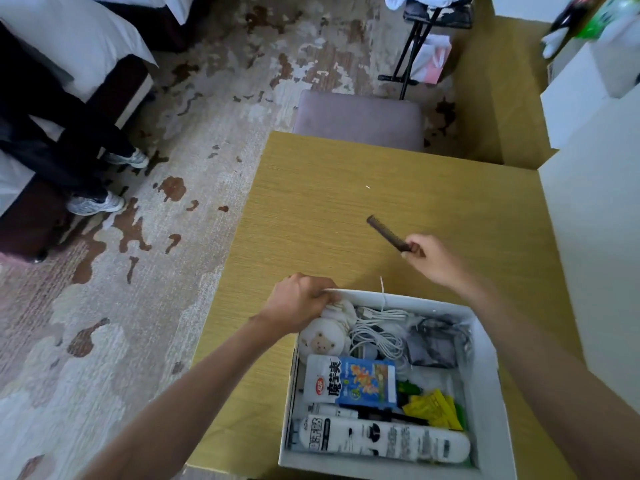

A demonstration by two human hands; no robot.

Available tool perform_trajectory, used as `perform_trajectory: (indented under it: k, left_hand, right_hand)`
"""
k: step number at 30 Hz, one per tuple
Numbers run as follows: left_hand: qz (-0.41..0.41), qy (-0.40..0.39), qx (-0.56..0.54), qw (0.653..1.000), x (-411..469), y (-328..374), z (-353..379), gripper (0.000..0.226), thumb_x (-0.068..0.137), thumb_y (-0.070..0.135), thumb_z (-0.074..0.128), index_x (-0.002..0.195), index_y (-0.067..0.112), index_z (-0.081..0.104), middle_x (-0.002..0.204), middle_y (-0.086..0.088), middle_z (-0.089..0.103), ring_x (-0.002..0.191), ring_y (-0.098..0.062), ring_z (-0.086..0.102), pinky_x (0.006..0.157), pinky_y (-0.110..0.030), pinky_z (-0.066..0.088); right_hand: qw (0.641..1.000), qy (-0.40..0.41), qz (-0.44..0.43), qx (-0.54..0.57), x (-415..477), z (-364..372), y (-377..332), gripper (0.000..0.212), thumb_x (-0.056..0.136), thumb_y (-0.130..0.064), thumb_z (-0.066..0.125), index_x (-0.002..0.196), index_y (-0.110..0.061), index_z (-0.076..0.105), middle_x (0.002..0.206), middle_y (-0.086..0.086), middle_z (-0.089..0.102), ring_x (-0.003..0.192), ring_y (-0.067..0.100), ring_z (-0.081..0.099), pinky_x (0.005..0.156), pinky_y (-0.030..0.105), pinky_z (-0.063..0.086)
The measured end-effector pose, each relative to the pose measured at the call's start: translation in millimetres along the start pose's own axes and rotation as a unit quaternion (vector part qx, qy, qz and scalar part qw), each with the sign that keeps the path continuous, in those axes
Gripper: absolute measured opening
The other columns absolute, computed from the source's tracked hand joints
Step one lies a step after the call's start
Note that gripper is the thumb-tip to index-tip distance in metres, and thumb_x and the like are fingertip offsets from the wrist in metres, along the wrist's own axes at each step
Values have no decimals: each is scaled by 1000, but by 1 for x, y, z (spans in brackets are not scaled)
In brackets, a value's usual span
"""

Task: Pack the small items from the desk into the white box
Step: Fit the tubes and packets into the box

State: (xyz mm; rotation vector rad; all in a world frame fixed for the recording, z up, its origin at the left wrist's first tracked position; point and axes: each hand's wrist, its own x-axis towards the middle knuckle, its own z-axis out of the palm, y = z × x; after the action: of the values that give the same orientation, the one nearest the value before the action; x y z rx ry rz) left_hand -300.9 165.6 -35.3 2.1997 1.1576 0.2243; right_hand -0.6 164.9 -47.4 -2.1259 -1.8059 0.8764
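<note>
Gripping the comb (388,234), right hand (429,258) (fingers closed) beyond white box (485,344).

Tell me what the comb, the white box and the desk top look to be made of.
Comb: dark brown, thin and rigid with fine teeth, probably plastic, matte.
White box: thin flat walls with folded edges, likely cardboard, smooth finish.
Desk: yellowish surface with fine straight grain, wood or wood-look laminate; which one cannot be told.

The box (485,358) sits at the lower right of the frame on the worktop (311,202), packed with a plush sheep (323,339), cables (379,332) and a snack packet (360,379). The comb (384,235) lies above it, mid-frame; a stool (360,119) stands beyond the worktop's upper edge.
</note>
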Motion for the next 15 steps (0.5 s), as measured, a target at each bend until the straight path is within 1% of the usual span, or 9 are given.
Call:
perform_trajectory:
  k: [2, 3, 4, 6, 8, 10, 12, 14, 15]
  left_hand:
    - [1, 42, -1, 999, -2, 2, 2, 16, 91, 27, 57, 91, 28, 73, 74, 8, 73, 62, -12, 66, 50, -20, 49]
    - [1, 62, -2, 998, -3, 4, 3, 15, 90, 26, 59, 89, 28, 74, 71, 8, 72, 58, -11, 65, 47, -14, 43]
    - [0, 75, -4, 997, -4, 6, 4, 13, 89, 26, 61, 88, 27, 75, 68, 8, 72, 56, -11, 64, 45, -12, 40]
    - [-6, 84, -11, 996, -4, 10, 4, 12, 88, 26, 63, 85, 26, 75, 67, 7, 71, 54, -11, 64, 45, -18, 47]
    - [-24, 92, -18, 995, 2, 12, 1, 12, 87, 24, 64, 85, 27, 76, 68, 6, 72, 56, -11, 66, 48, -21, 50]
    - [-51, 94, -22, 994, 10, 14, -3, 12, 86, 24, 64, 86, 28, 76, 72, 7, 73, 60, -11, 66, 50, -20, 50]
    - [-74, 87, -33, 993, 17, 15, -8, 12, 86, 26, 65, 88, 27, 76, 74, 6, 73, 64, -13, 67, 53, -22, 51]
    - [-78, 91, -43, 992, 22, 14, -12, 11, 85, 26, 66, 87, 26, 76, 72, 6, 71, 64, -14, 66, 49, -18, 44]
    - [-75, 92, -46, 992, 25, 14, -15, 10, 85, 25, 66, 87, 24, 76, 72, 5, 71, 63, -14, 66, 48, -17, 41]
  right_hand:
    - [995, 83, -59, 25, -34, -15, -17, 8, 94, -24, 57, 85, -25, 58, 77, -8, 53, 57, 8, 50, 50, 18, 37]
    - [988, 114, -91, 42, -53, -20, -27, 8, 94, -28, 56, 87, -25, 57, 78, -8, 52, 58, 4, 49, 50, 17, 40]
    - [983, 130, -118, 57, -72, -23, -37, 8, 94, -29, 55, 88, -23, 57, 81, -9, 51, 60, 5, 50, 52, 17, 42]
    - [976, 133, -152, 76, -109, -23, -53, 7, 95, -26, 54, 90, -22, 57, 87, -10, 49, 67, 8, 54, 55, 20, 46]
    - [972, 140, -175, 70, -137, -23, -60, 8, 97, -23, 53, 90, -22, 56, 87, -10, 48, 69, 8, 53, 56, 20, 43]
    - [967, 159, -198, 10, -156, -25, -60, 9, 97, -22, 52, 91, -19, 58, 88, -11, 49, 64, 4, 48, 53, 14, 36]
    - [964, 158, -208, -40, -168, -21, -58, 10, 97, -23, 52, 94, -18, 61, 91, -10, 54, 68, 1, 45, 60, 11, 33]
    - [963, 135, -223, -65, -174, -8, -58, 15, 96, -24, 53, 95, -15, 65, 91, -6, 59, 77, 6, 52, 69, 16, 40]
    - [962, 119, -232, -82, -175, 3, -58, 17, 95, -24, 54, 97, -14, 67, 91, -5, 61, 79, 10, 56, 71, 20, 44]
